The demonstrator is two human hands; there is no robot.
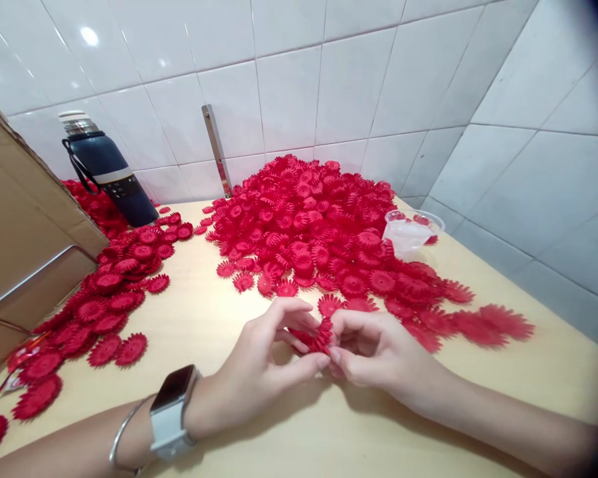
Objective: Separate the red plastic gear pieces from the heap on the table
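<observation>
Between my two hands, above the front middle of the table, is a red fabric flower piece point(323, 336) with a fringed edge. My left hand point(282, 348) curves around its left side, thumb below and fingers above. On the other side my right hand point(366, 345) pinches its edge between thumb and fingertips. The fingers partly cover the piece, so its full shape is hidden. Just beyond the hands, a large pile of similar red flower pieces point(299, 219) rises toward the wall.
A clear plastic cup point(408, 236) stands at the pile's right side. More red pieces point(99, 309) spread along the left, beside a cardboard box point(24, 219) and a metal wire stand point(30, 279). A dark blue bottle point(107, 169) and a metal strip point(215, 149) stand near the tiled wall point(299, 86).
</observation>
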